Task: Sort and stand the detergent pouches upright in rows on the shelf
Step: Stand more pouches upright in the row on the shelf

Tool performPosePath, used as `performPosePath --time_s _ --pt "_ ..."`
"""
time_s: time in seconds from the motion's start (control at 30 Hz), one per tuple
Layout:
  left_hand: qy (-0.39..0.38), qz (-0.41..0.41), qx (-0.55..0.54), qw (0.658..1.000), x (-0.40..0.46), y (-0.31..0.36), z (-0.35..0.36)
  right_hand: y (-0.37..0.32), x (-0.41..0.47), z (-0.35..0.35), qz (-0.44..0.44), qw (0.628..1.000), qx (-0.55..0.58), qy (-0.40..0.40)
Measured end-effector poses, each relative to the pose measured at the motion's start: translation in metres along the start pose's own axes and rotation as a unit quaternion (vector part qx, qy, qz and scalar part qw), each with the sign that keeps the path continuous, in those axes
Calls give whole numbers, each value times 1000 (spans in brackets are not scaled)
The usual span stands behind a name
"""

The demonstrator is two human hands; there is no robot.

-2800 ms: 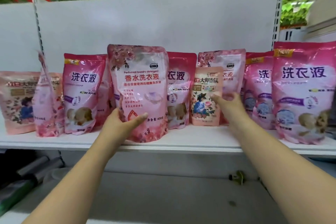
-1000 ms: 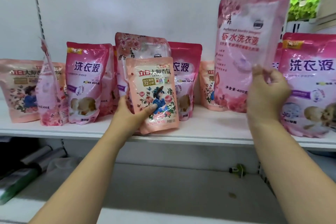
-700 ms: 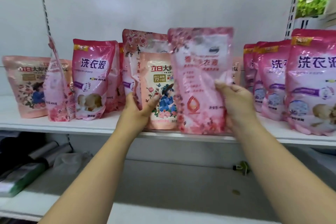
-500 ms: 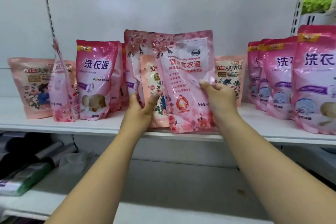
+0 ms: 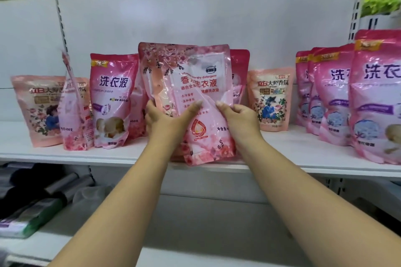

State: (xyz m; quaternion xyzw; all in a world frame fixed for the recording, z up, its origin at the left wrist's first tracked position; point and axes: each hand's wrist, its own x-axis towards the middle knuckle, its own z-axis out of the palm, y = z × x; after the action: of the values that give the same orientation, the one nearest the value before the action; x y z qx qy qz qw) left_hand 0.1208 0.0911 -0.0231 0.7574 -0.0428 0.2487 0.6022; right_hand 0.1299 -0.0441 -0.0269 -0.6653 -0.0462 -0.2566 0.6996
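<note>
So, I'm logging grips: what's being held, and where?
Both hands, left hand and right hand, grip the rose-print pouch at its middle, opposite side edges.

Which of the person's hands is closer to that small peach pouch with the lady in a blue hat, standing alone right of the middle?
Right. The right hand sits just left of the peach pouch; the left hand is farther left, gripping the floral pouch.

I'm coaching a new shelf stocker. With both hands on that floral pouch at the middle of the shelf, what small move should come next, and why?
Probably straighten the floral pouch and settle its base flat on the shelf before letting go. It leans, its bottom corner sits at the front edge, and the left hand and right hand both grip it, so it likely isn't standing alone yet.
</note>
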Motion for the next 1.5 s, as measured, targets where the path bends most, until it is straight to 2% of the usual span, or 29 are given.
performPosePath --time_s 0.1,0.17,0.3,0.43,0.57,0.7,0.87,1.1,1.23,1.37,1.5 --pt "11 3 -5 1000 5 -8 1 0 7 -16 58 997 35 -39" --pt "18 17 -5 1000 6 -12 1 -2 17 -32 45 998 22 -30" --pt "37 36 6 999 9 -17 5 -12 53 -80 29 994 3 102" --pt "67 55 18 996 10 -22 8 7 95 -108 34 981 -59 181" --pt "84 70 9 994 11 -27 11 11 112 -108 72 979 -114 153" --pt "91 80 -18 993 9 -31 14 18 126 -117 66 983 -124 118" --pt "93 87 -48 991 7 -34 14 25 140 -115 47 975 -138 168" --pt "92 83 -56 991 6 -34 16 31 147 -117 90 981 -115 128" --pt "92 87 -57 990 4 -34 16 26 140 -108 42 978 -144 143" --pt "94 83 -57 991 5 -33 15 0 119 -100 -20 955 -225 193" --pt "81 66 -86 991 4 -31 10 -26 89 -98 -103 947 -197 233"
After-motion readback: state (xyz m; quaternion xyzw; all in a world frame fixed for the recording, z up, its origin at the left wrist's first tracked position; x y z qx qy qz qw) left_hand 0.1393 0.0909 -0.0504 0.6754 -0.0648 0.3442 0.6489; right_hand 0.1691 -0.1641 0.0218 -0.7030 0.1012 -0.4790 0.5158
